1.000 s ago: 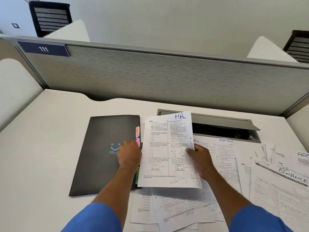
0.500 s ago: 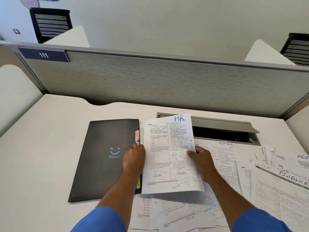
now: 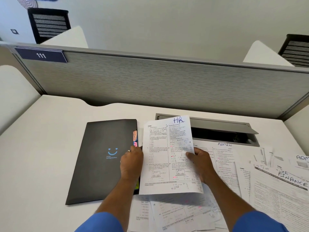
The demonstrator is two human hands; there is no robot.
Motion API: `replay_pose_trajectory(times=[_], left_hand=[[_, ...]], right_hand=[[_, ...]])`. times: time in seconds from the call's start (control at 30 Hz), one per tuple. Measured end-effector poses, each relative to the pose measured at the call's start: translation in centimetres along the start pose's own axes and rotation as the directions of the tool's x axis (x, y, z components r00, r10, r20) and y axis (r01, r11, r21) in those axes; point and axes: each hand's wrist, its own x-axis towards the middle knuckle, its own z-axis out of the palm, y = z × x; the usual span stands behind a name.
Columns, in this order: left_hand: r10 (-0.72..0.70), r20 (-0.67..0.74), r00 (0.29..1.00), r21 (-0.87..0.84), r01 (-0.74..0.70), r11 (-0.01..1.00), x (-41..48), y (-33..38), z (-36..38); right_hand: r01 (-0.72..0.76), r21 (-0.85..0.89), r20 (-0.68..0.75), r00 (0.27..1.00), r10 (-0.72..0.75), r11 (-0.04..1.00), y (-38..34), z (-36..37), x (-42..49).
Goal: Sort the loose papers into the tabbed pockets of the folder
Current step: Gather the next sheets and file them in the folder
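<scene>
Right hand (image 3: 200, 164): the HR sheet (image 3: 168, 156) is grasped at its right edge, with the thumb laid on the printed face and the fingers hidden behind the paper.
Left hand (image 3: 132, 163): it is laid on the cover of the folder (image 3: 102, 161) at its right edge. The fingertips are hidden by the sheet, so whether anything is grasped cannot be told.
HR sheet: it is held up off the desk (image 3: 50, 148), slightly tilted, just beside the folder's right edge. "HR" is written in blue at its top.
Folder: dark and closed, it is laid flat left of the desk's middle. A blue smiling mark is printed on the cover.
Tabs (image 3: 135, 136): coloured tabs are seen along the folder's right edge. The top one is marked ADMIN.
Loose papers (image 3: 180, 213): these are spread overlapping along the desk's near edge, under the held sheet.
ADMIN sheet (image 3: 224, 153): it is laid flat beyond the right hand.
FINANCE sheet (image 3: 284, 190): it is laid toward the desk's right edge.
Cable hatch (image 3: 222, 129): it is set open near the desk's far edge, behind the HR sheet.
Partition (image 3: 167, 84): grey, it is stood along the far edge and bears a plate (image 3: 41, 55) numbered 111.
</scene>
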Motion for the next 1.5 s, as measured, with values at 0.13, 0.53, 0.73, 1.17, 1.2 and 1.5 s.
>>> replay_pose_trajectory(times=[0.13, 0.53, 0.73, 1.17, 1.2, 1.5], left_hand=[[-0.067, -0.026, 0.997, -0.091, 0.064, 0.994, 0.1, 0.2, -0.3], [-0.332, -0.086, 0.939, -0.447, 0.262, 0.855, 0.4, -1.2, -3.6], [-0.291, -0.105, 0.951, -0.414, 0.224, 0.882, 0.4, -2.1, -3.9], [-0.365, -0.096, 0.926, -0.545, 0.258, 0.798, 0.8, -3.2, -5.2], [-0.369, -0.095, 0.925, -0.550, 0.260, 0.794, 0.8, -3.3, -5.3], [-0.407, -0.076, 0.910, -0.618, 0.277, 0.736, 0.7, -3.5, -5.6]], right_hand=[[0.027, -0.007, -0.020, 0.999, -0.027, 1.000, -0.2, -0.1, 0.3], [0.174, -0.161, -0.093, 0.977, -0.190, 0.972, -3.3, 3.2, 1.3], [0.192, -0.205, -0.050, 0.977, -0.207, 0.960, -3.9, 4.9, 1.0], [0.155, -0.231, 0.021, 0.988, -0.154, 0.960, -4.2, 8.1, 1.0], [0.155, -0.234, 0.029, 0.988, -0.153, 0.960, -4.3, 8.4, 1.0], [0.183, -0.266, 0.100, 0.982, -0.161, 0.946, -4.7, 11.6, 0.6]])
